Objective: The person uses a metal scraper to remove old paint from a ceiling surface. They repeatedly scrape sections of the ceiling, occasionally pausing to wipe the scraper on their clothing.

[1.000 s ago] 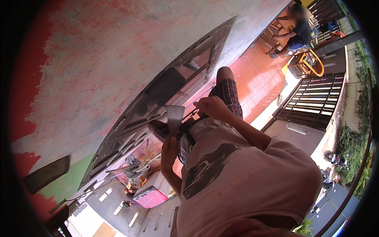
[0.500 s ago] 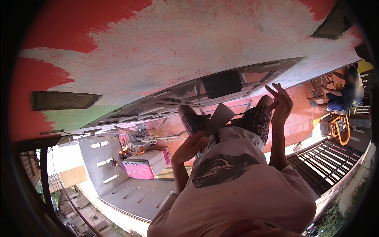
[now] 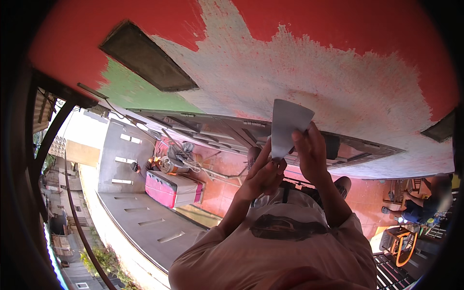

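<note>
My left hand point(image 3: 265, 178) is closed round the lower end of a scraper point(image 3: 289, 124), a putty knife with a wide flat metal blade pointing up at the wall. The handle is mostly hidden in my fingers. My right hand point(image 3: 311, 154) is up against the right edge of the blade, its thumb and fingers bent onto the metal. Just beyond the blade is the wall point(image 3: 357, 87), with a rough grey-white patch between areas of red paint and a green strip at the left.
Below the patch runs a dark framed door or window point(image 3: 232, 130). Dark vents point(image 3: 150, 58) sit in the wall. A pink-sided box-like piece point(image 3: 169, 191) and a cluttered heap stand at left. At far right a person sits near an orange-framed chair point(image 3: 401, 246).
My left hand has raised the scraper toward the wall. My right hand, earlier raised apart with fingers spread, has come in to the blade. The view has turned along the wall.
</note>
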Demonstrator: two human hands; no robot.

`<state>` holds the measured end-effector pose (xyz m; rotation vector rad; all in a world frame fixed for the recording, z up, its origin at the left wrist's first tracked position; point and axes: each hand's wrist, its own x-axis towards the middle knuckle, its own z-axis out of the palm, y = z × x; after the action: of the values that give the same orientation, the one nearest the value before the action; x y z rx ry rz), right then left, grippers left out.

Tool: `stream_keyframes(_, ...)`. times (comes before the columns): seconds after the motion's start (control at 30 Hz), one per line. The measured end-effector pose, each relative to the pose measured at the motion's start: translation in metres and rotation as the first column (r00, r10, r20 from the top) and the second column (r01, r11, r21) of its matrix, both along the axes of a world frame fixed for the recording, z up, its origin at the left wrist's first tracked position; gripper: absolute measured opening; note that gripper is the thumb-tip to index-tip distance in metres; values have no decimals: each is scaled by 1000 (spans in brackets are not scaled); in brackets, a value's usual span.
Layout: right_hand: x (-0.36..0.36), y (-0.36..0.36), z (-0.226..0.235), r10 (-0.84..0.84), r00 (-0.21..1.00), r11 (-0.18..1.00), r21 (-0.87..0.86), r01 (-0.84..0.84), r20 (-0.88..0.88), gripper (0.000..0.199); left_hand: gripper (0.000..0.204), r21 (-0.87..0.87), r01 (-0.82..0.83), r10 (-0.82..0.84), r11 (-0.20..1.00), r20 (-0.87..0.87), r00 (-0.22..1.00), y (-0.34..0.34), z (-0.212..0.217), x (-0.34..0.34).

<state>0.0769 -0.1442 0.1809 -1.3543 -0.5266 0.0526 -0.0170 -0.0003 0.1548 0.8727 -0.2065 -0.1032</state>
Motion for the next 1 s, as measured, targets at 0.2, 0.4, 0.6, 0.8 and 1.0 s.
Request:
stream_keyframes(0.2,9,64,43,-160,978,983,107,146,136,19,69,97,-292,279,952,127,952,7,29,6)
stream_keyframes(0.4,23,107,62,-47,970,999,-14,51,237,20,74,224,-526,497,821,172,850,15,44,9)
stream_keyframes(0.6,34,147,74,125,956,991,13,-133,267,20,67,211,-712,688,670,182,702,27,57,20)
stream_keyframes(0.8,36,153,84,221,957,974,-100,-205,189,28,64,249,-754,745,607,152,650,26,76,25)
stream_keyframes(1.0,34,159,98,161,953,985,-98,-140,258,30,63,202,-749,738,631,142,660,24,91,21)
